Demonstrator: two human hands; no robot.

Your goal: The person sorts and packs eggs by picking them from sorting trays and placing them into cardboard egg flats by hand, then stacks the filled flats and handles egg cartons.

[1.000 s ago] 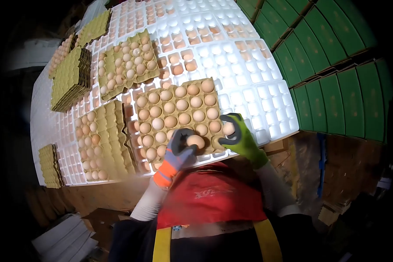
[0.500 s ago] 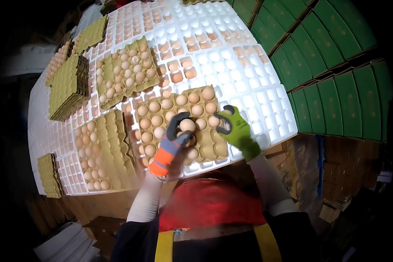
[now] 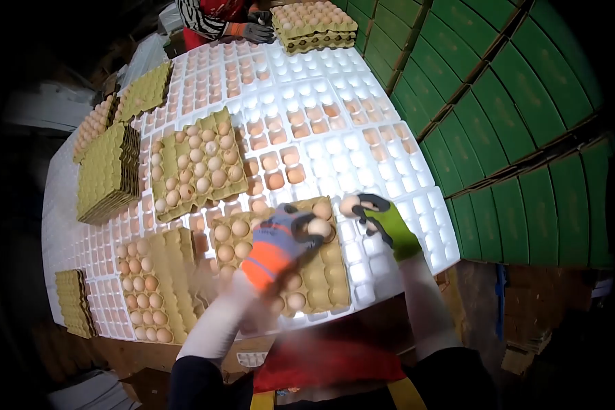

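My left hand (image 3: pixel 283 239), in a grey and orange glove, is closed on an egg (image 3: pixel 319 228) above the upper right part of a brown egg tray (image 3: pixel 324 277). Several cups on that tray's right side show no eggs; the hand hides part of the tray's middle. In a green and black glove, my right hand (image 3: pixel 386 222) is just right of the tray over white foam trays (image 3: pixel 362 263). Its fingers are curled around an egg (image 3: pixel 350 206), and something pale shows between them.
Another person's gloved hand (image 3: pixel 254 32) is at the table's far edge, beside stacked egg trays (image 3: pixel 314 42). More brown trays hold eggs (image 3: pixel 201 164) at the left, near a stack of trays (image 3: pixel 106 178). Green boxes (image 3: pixel 540 212) line the right side.
The view has tilted up, showing the far person and stack. More cups on the brown tray's right side are bare. My right hand is now at an egg beyond the tray's right edge.
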